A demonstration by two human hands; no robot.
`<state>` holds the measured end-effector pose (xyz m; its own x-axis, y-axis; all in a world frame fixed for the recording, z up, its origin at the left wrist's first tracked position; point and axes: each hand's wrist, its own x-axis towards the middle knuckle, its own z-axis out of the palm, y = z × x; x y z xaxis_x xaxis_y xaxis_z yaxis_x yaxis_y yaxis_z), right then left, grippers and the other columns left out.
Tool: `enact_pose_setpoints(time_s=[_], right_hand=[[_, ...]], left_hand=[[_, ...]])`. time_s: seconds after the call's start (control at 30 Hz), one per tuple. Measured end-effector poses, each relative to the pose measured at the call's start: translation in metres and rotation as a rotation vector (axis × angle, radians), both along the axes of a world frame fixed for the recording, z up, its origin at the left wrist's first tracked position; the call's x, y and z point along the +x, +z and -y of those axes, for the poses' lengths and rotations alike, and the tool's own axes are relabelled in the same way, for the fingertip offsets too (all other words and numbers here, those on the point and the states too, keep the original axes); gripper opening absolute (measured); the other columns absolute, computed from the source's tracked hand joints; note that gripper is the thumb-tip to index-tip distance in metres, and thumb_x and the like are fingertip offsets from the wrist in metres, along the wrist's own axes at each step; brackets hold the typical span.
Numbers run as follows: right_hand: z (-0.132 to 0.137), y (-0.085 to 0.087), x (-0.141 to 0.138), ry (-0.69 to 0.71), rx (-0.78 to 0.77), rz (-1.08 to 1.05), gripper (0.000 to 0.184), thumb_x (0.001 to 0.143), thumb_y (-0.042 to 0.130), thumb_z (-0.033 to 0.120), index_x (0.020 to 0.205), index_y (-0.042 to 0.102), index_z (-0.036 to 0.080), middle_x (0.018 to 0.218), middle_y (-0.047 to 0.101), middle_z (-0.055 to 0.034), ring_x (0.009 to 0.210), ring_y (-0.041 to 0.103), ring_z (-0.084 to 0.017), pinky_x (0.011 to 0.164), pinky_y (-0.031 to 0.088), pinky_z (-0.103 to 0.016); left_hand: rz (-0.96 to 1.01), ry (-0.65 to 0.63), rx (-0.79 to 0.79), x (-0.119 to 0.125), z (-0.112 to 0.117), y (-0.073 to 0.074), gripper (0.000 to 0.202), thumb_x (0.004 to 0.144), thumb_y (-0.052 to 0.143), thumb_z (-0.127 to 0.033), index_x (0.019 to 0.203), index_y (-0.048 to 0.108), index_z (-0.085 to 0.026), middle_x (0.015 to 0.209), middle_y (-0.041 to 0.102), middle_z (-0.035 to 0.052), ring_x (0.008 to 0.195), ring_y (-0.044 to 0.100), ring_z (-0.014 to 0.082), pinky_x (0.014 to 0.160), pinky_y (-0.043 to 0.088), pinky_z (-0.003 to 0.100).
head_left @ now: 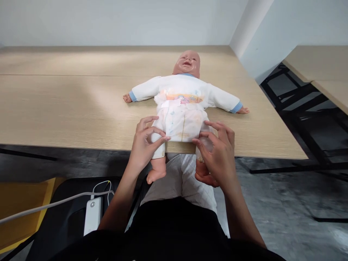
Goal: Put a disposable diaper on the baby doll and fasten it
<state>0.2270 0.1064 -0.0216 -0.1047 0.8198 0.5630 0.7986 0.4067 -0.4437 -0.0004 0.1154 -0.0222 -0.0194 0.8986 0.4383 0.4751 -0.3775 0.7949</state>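
Observation:
A baby doll (186,63) in a white top with blue cuffs lies on its back, head away from me, arms spread. Over its lower body is a white diaper (176,121) with a yellowish line down the front. My left hand (145,143) pinches the diaper's near left corner between thumb and index finger, beside the doll's leg. At the near right corner, my right hand (219,146) has its thumb and index finger closed on the diaper's edge. The doll's feet hang past the table's front edge, below my hands.
The doll lies on a light wooden table (67,108) against a pale wall. To the left below, a white power bank (93,214) with cables rests on a black chair (58,214). Another table (323,67) with black legs stands at the right.

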Motion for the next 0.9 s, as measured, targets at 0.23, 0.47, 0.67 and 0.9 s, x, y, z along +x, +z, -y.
enact_pose_setpoints(time_s=[0.23, 0.47, 0.67, 0.9], right_hand=[[-0.002, 0.002, 0.001, -0.057, -0.099, -0.042, 0.009, 0.095, 0.063, 0.026, 0.089, 0.064, 0.021, 0.134, 0.061, -0.0092, 0.129, 0.049, -0.033, 0.113, 0.040, -0.060], [-0.067, -0.006, 0.029, 0.113, -0.385, -0.700, 0.052, 0.078, 0.080, 0.057, 0.115, 0.060, 0.025, 0.136, 0.058, -0.0088, 0.128, 0.058, -0.027, 0.110, 0.053, -0.048], [-0.129, 0.013, 0.016, 0.270, -0.802, -1.208, 0.036, 0.101, 0.053, 0.053, 0.114, 0.063, 0.020, 0.116, 0.073, -0.0070, 0.119, 0.066, -0.019, 0.107, 0.056, -0.035], [-0.148, 0.027, -0.005, 0.360, -0.928, -1.237, 0.043, 0.096, 0.061, 0.060, 0.113, 0.065, 0.020, 0.102, 0.076, -0.0013, 0.117, 0.065, -0.016, 0.109, 0.053, -0.035]], left_hand=[[-0.069, -0.012, -0.043, 0.006, -0.001, 0.007, 0.012, 0.085, 0.079, -0.026, 0.078, 0.070, -0.020, 0.132, 0.058, 0.0063, 0.132, 0.053, 0.0261, 0.118, 0.040, 0.050], [0.461, 0.012, -0.215, -0.011, -0.035, 0.004, 0.030, 0.072, 0.088, -0.039, 0.085, 0.068, -0.021, 0.114, 0.063, 0.0058, 0.118, 0.060, 0.0222, 0.103, 0.053, 0.037], [1.074, 0.070, -0.529, -0.018, -0.102, -0.001, 0.022, 0.084, 0.078, -0.035, 0.088, 0.062, -0.020, 0.096, 0.068, 0.0073, 0.111, 0.067, 0.0193, 0.099, 0.057, 0.030], [1.081, -0.190, -0.635, 0.001, -0.144, 0.006, 0.025, 0.094, 0.067, -0.033, 0.111, 0.067, -0.015, 0.106, 0.074, 0.0096, 0.126, 0.064, 0.0271, 0.114, 0.050, 0.046]])
